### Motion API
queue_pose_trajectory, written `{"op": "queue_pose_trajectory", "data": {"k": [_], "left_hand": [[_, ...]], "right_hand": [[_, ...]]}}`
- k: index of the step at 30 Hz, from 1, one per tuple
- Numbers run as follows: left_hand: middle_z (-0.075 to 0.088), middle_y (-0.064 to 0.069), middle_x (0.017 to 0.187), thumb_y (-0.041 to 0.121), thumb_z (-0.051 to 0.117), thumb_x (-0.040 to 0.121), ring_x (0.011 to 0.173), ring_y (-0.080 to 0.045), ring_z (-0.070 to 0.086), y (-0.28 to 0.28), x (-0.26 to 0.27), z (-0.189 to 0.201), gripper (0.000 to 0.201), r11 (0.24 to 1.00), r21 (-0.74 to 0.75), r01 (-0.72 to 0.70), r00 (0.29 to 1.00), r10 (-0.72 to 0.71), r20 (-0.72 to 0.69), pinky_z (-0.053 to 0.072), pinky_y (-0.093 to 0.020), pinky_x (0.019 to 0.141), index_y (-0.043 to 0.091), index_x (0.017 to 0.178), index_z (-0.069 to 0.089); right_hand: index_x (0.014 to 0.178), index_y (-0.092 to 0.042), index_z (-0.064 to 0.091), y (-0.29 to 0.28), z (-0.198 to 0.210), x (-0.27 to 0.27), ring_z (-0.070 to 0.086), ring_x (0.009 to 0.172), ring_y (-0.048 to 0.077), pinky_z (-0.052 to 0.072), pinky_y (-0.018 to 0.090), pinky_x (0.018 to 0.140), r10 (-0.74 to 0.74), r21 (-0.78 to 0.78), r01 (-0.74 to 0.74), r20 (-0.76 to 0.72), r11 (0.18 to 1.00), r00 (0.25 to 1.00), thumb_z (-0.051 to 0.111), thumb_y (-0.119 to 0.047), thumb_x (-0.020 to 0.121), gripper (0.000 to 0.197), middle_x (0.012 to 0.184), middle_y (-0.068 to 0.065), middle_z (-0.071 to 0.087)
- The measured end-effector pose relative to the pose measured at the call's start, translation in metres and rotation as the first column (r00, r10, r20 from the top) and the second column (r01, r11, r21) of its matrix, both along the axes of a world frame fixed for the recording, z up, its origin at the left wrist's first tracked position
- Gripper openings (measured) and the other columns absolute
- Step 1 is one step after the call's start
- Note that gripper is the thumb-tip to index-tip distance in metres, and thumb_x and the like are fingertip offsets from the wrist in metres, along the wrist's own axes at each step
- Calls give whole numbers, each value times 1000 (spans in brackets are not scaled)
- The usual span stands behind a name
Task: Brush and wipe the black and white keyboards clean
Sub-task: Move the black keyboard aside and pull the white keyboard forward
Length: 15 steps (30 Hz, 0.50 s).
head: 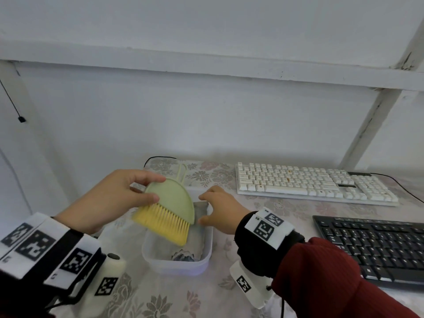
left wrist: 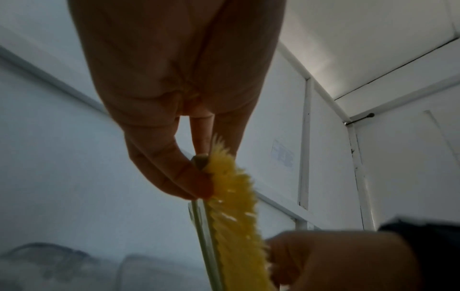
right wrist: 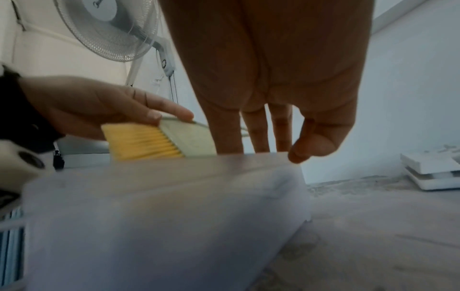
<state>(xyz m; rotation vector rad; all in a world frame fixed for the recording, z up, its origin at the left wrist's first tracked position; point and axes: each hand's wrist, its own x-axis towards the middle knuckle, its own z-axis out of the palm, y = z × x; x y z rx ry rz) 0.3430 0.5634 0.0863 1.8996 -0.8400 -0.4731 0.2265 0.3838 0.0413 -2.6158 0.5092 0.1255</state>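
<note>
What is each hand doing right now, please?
Left hand: pinching the green brush by its back, above the clear box.
Right hand: open, holding nothing, fingers at the box's far rim.

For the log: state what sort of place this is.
Probably a plain room at home, used as a work desk: a floral tablecloth, white keyboard and black keyboard, bare white walls and a wall fan.
</note>
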Motion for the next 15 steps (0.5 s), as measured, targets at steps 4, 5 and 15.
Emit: {"op": "queue_pose_trajectory", "data": {"k": [4, 5, 15], "left_hand": [[65, -7, 101, 7, 80, 70, 77, -18, 65, -9, 0, -13, 33, 999, 38, 34, 996, -30, -86, 51, -15, 64, 23, 98, 71], [65, -8, 102, 13, 80, 64, 78, -18, 64, -11, 0, -16, 36, 997, 62, 45, 995, -38, -97, 51, -19, 67, 24, 97, 71], [58, 8, 109, 15, 73, 79, 90, -10, 56, -10, -3, -35, 37, 935, 353, 29, 969, -113, 219, 41, -21, 71, 40, 103, 57]], "right_hand": [[138, -7, 40, 1, 3, -6, 38, 128, 31, 35, 40, 107, 8, -17, -8, -17, 1000, 1000, 60, -23, 89, 55, 142, 10, 33], [137, -6, 41, 2, 3, -9, 38, 128, 31, 34, 40, 107, 18, -22, -19, -28, 1000, 999, 59, -23, 90, 53, 142, 10, 33], [139, -10, 39, 7, 15, -40, 40, 128, 27, 36, 38, 106, 63, 26, -62, -36, 998, 997, 58, -34, 91, 57, 141, 8, 34]]}}
